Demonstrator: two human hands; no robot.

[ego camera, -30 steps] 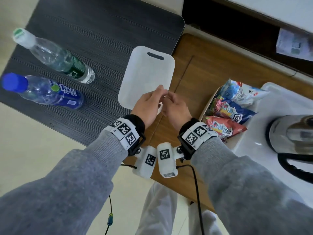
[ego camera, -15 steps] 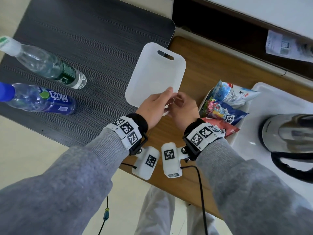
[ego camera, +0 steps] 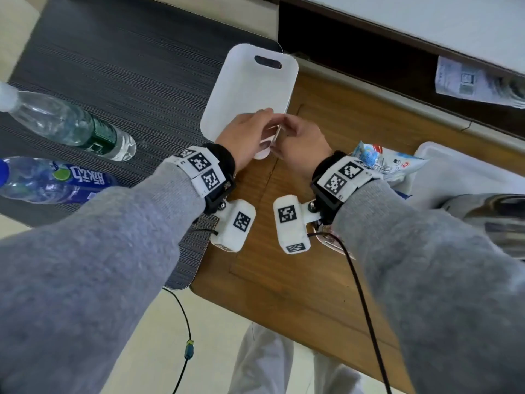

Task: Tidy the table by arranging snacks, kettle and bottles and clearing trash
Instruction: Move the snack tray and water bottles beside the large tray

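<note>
Both hands meeting at the near end of the white cutting board (ego camera: 250, 92), which lies across the seam between the dark striped mat (ego camera: 113, 52) and the wooden table (ego camera: 355, 132). Left hand (ego camera: 244, 136) with fingers curled over the board's near edge, gripping it. Right hand (ego camera: 301, 140) with fingers bent inward, pinching the same edge from the other side. Left of the board, on the mat: a clear bottle with a green label (ego camera: 74, 123) lying on its side, and nearer the viewer a blue-labelled bottle (ego camera: 56, 180), also lying down. Right of the board, past the right wrist: snack packets (ego camera: 380, 160) in a white tray (ego camera: 454, 163). Further right, a steel kettle (ego camera: 500, 214), partly hidden by the grey sleeve (ego camera: 426, 280).
</note>
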